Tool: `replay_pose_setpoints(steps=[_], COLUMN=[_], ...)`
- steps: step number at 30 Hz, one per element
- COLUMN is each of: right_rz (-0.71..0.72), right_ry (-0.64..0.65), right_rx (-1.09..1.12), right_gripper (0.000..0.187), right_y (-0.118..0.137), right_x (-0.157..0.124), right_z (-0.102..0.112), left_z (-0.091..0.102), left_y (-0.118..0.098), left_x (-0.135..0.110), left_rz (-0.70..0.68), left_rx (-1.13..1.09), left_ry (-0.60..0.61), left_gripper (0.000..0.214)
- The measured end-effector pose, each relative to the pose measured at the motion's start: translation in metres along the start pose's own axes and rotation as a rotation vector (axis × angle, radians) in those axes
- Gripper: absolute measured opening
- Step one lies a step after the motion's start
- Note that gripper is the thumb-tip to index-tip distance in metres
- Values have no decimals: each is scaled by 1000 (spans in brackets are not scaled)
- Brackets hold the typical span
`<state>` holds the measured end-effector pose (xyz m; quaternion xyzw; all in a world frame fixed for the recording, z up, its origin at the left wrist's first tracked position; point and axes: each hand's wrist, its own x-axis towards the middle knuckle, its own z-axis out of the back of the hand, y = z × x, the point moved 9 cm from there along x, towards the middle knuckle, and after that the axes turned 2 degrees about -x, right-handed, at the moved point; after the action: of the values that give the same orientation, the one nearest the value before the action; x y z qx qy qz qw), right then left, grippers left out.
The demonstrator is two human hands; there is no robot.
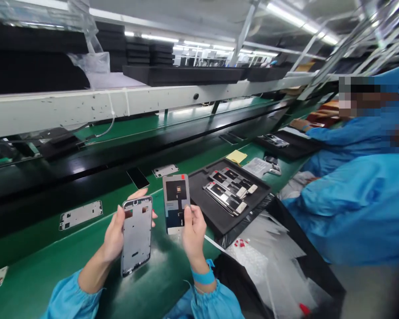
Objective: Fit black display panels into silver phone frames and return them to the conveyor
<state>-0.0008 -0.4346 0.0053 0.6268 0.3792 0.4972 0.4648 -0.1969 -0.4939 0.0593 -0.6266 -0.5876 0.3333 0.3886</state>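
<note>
My left hand (115, 235) grips a silver phone frame (137, 235) upright by its left edge, over the green bench. My right hand (193, 232) pinches the lower right edge of a flat grey-and-black panel (175, 201) with a red tab at its top corner. The two parts are held side by side, a small gap between them. Just right of my right hand sits a black foam tray (202, 206) holding several similar panels (231, 190) in a fanned stack.
More metal frames (80, 214) (165, 170) and a dark panel (138, 178) lie along the conveyor strip. A yellow pad (236, 156) lies beyond the tray. A bin of clear plastic film (269, 261) stands at lower right. A co-worker in a blue coat (355, 208) is close on the right.
</note>
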Motion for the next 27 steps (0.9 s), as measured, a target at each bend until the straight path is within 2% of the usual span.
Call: replay_pose_setpoints(steps=[2,5,8,10,13,15,17,22,27], right_rz=[37,93,193,270,346,364,351,233,204], right_ry=[22,90,93,107,88,47,24,54,90], right_rx=[4,4,12,23,23,23,38,133,231], right_gripper=[57,50,42,41,37,36,36,39,31], right_y=[6,17,36,52,74,84,89,79,84], right_x=[-2,-3,0,3,5,6,7,15,22], right_z=[-8,-24,-34,-43,-54,-59,-65,-80,-91], left_z=[3,-2,-1,1,5,3,0,1,-2], left_y=[3,18,26,26,14,5,1,-2,-12], left_x=[-2,-2,2,4,4,2,0,2,1], left_rz=[56,176,172,118,-79,-215,-284,-327,-492], left_rx=[-38,-135,-109,8,298,507,653,789,830], left_ry=[50,181,212,212,176,159,173,177,213], left_gripper=[89,99,99,95,83,78,77,72,65])
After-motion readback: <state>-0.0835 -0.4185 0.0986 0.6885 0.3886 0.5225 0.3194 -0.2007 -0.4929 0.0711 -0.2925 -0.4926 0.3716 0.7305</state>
